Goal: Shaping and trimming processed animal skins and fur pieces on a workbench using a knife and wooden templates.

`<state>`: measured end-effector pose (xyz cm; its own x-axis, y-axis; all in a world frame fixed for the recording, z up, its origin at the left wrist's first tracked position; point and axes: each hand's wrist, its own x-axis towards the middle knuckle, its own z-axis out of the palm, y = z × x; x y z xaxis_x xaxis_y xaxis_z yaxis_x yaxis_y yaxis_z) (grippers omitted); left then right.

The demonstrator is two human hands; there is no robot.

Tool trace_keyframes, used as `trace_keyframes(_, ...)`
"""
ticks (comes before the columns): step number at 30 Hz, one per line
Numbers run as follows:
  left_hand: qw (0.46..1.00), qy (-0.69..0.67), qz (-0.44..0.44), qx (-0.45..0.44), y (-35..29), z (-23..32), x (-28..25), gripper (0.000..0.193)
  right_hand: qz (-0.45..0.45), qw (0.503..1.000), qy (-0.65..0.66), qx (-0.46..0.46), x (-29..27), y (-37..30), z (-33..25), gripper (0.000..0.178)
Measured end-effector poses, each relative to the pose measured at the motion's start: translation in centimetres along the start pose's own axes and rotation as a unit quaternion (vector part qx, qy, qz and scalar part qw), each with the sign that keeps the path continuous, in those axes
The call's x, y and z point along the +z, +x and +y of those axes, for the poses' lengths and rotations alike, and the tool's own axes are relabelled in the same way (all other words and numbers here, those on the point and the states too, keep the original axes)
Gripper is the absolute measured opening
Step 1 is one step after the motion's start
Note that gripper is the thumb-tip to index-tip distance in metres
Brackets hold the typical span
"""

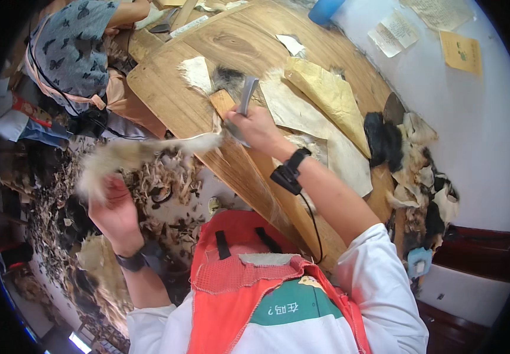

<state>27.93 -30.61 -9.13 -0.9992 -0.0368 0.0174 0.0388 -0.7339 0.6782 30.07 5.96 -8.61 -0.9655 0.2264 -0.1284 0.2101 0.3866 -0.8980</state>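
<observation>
Apart, the left hand (116, 212) holds a furry strip (126, 154); the right hand (259, 131) grips a metal blade (247, 94) at the bench (231, 44).

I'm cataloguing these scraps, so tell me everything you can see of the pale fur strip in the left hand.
The pale fur strip is long and narrow, cream to tan, and looks like animal hide. Its shaggy, blurred end is in the left hand; it stretches through the air, thinning toward the edge of the wooden table, near the right hand. Exact contact there is unclear.
</observation>
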Motion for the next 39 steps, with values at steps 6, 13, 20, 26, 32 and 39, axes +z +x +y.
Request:
trace_keyframes(6, 0.929, 0.206, 0.305, 0.041, -3.4, -1.0, 0.3, 0.027, 0.016, 0.999, 0.029, -0.040, -5.6, -8.4, 0.7, 0.026)
trace_keyframes(13, 0.878, 0.331, -0.149, -0.312, -13.5, -9.4, 9.4, 0.022, -0.014, 0.957, -0.289, -0.011, -5.7, -22.6, 3.2, 0.047)
trace_keyframes(20, 0.819, 0.277, -0.164, -0.475, -16.1, -13.8, 10.5, 0.032, 0.067, 0.985, -0.158, 0.003, -10.4, -26.3, 4.2, 0.054)
trace_keyframes(26, 0.768, 0.337, -0.144, -0.525, -17.3, -14.7, 15.2, 0.026, 0.281, 0.927, -0.218, 0.121, -17.7, -31.0, 9.9, 0.048)
trace_keyframes(32, 0.812, 0.425, -0.250, -0.312, -16.3, -16.9, 15.8, 0.018, 0.360, 0.854, -0.313, 0.210, -19.6, -33.2, 16.0, 0.054)
trace_keyframes(39, 0.680, 0.325, -0.500, -0.426, -6.1, -8.9, 27.9, 0.018, 0.351, 0.858, -0.304, 0.219, -20.2, -34.6, 13.7, 0.055)
